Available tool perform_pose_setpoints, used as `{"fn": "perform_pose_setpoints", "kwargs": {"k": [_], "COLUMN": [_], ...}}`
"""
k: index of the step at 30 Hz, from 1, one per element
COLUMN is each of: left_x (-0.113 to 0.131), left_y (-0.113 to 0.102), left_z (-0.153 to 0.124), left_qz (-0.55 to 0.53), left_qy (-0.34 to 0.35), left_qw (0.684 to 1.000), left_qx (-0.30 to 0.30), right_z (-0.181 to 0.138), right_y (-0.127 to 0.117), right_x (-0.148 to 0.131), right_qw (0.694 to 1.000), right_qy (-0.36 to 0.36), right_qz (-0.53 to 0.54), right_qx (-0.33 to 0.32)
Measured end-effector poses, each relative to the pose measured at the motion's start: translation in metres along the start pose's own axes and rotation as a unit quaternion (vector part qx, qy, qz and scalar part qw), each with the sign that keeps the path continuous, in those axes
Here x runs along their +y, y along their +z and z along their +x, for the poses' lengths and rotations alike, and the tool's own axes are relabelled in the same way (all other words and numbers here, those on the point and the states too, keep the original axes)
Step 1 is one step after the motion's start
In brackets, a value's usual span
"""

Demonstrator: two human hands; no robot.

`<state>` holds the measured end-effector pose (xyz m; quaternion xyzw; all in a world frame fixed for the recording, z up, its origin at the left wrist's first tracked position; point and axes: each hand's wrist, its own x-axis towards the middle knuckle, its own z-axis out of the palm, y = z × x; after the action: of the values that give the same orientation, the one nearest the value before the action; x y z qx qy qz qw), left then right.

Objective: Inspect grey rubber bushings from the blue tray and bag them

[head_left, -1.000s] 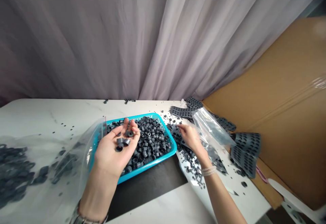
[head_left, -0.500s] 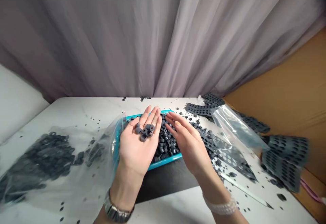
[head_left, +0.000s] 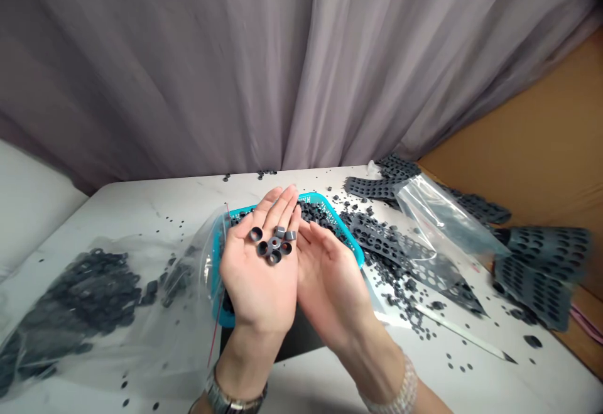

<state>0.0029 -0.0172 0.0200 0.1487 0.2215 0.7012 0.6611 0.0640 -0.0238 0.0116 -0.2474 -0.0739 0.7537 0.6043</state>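
Note:
My left hand [head_left: 262, 282] is turned palm up over the turquoise basket [head_left: 354, 242], fingers together and stretched forward. It holds several small black rings [head_left: 274, 257] lying loose on the palm and finger bases. Against its right edge rests my right hand [head_left: 331, 282], palm upward, slightly cupped and open, with nothing visible in it. Many small black pieces [head_left: 316, 213] fill the basket beneath; my hands hide much of them. A clear plastic bag [head_left: 207, 257] drapes along the basket's left side.
Another clear bag of black pieces [head_left: 89, 294] lies left. At right are perforated black sheets [head_left: 541, 269], a clear bag [head_left: 443, 219], scattered black bits [head_left: 400, 282] and a white pencil-like tool [head_left: 461, 332]. A grey curtain [head_left: 235, 75] hangs behind the table.
My right hand has moved left and turned palm up, coming against my left hand. The rings have shifted on my left palm and lie more spread out. The view has shifted slightly.

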Motion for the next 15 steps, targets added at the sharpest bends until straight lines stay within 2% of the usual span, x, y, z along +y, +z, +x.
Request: {"fn": "perform_pose_setpoints", "kwargs": {"k": [4,12,15], "left_x": [-0.004,-0.011,-0.011], "left_y": [-0.002,-0.001,-0.001], "left_z": [0.0,-0.002,-0.003], "left_qz": [0.025,0.073,0.111], "left_qy": [0.016,0.048,0.037], "left_qw": [0.999,0.995,0.992], "left_qx": [-0.02,-0.04,-0.051], "right_z": [0.002,0.003,0.003], "right_y": [0.0,0.0,-0.001], "right_x": [-0.001,-0.003,-0.003], "right_qw": [0.999,0.995,0.993], "right_qy": [0.018,0.046,0.05], "right_qz": [0.023,0.074,0.097], "right_qx": [0.033,0.039,0.046]}}
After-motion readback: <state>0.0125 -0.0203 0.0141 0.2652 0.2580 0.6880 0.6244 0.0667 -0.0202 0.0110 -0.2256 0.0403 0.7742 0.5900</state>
